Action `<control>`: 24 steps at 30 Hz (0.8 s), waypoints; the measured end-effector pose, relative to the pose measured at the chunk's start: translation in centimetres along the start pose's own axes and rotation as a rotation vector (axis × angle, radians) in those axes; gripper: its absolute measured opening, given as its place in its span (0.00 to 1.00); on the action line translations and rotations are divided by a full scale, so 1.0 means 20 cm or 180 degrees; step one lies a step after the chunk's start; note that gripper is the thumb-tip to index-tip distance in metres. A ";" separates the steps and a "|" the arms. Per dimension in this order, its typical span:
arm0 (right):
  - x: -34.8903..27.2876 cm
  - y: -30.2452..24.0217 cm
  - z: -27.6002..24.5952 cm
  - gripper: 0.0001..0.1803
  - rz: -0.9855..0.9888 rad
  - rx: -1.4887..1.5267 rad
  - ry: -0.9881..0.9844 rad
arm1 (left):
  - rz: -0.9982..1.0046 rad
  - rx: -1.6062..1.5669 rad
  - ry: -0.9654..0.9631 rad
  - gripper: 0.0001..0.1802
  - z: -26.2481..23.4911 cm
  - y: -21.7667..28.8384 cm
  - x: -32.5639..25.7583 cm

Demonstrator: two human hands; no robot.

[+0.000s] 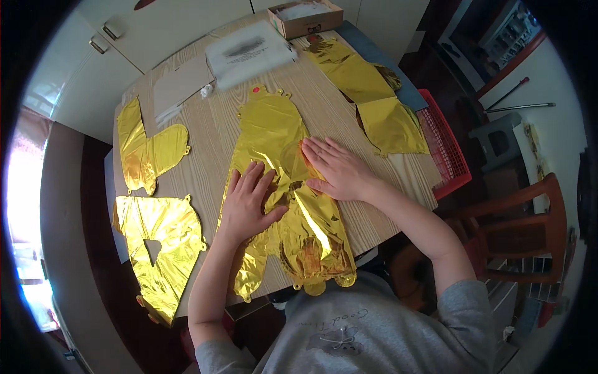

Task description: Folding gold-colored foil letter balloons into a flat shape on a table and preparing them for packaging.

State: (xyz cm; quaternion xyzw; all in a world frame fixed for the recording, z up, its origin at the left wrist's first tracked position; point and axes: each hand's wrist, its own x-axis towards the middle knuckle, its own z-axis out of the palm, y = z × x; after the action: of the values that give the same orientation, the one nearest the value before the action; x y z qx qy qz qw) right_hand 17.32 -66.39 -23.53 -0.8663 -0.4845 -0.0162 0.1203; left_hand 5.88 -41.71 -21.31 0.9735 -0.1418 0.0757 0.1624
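A large gold foil balloon [268, 124], flat and uninflated, lies lengthwise on the wooden table in front of me, its near end reaching the front edge. A red dot marks its far tip. My left hand [249, 202] rests on its left side, fingers spread. My right hand [336, 168] lies flat over its right edge, fingers stretched out. Neither hand grips anything. At the left lie two more gold foil balloons, one angular [149, 149] and one with a hole [180, 230]. Another folded gold foil balloon [367, 93] lies at the far right.
The wood-grain table [212, 112] holds a printed white plastic bag [249, 53], a grey card sheet [180, 81] and a cardboard box [306, 19] at the back. A red plastic basket [445, 146] stands by the right edge. A wooden chair [517, 230] is farther right.
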 end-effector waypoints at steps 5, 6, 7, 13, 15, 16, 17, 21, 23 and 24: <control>0.01 0.00 -0.02 0.45 0.0015 -0.0036 -0.0150 | 0.0065 0.0024 0.0085 0.41 0.01 0.00 0.00; 0.01 0.00 -0.01 0.44 0.0015 0.0002 -0.0097 | 0.0074 0.0033 0.0105 0.41 0.01 0.00 0.00; 0.01 0.00 -0.01 0.44 0.0013 0.0040 -0.0045 | 0.0077 0.0066 0.0072 0.42 0.01 0.00 0.00; -0.15 -0.08 -0.11 0.35 -0.0301 0.0615 0.0638 | -0.0004 0.0131 0.0185 0.44 0.03 -0.02 -0.02; -0.35 -0.15 -0.20 0.31 -0.0618 0.0710 0.0674 | 0.0009 0.0170 0.0136 0.44 0.04 -0.02 -0.01; -0.46 -0.18 -0.24 0.29 -0.0829 0.0753 0.0631 | 0.0008 0.0174 0.0100 0.44 0.04 -0.01 -0.01; -0.54 -0.21 -0.26 0.27 -0.0987 0.0745 0.0541 | 0.0027 0.0199 0.0094 0.43 0.03 -0.01 -0.01; -0.73 -0.28 -0.20 0.19 -0.1384 0.0333 0.0594 | 0.0026 0.0278 0.0056 0.43 0.04 -0.02 -0.01; -0.77 -0.31 -0.16 0.14 -0.1350 0.0161 0.0832 | 0.0015 0.0249 0.0046 0.43 0.06 -0.02 -0.02; -0.76 -0.32 -0.14 0.13 -0.1381 0.0128 0.0894 | 0.0020 0.0263 0.0059 0.43 0.05 -0.03 -0.01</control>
State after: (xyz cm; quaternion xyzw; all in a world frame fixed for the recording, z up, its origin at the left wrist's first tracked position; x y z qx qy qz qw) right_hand 4.08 -76.51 -21.75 -0.7288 -0.6378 -0.1521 0.1972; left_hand 5.90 -41.45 -22.45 0.9782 -0.1400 0.0910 0.1231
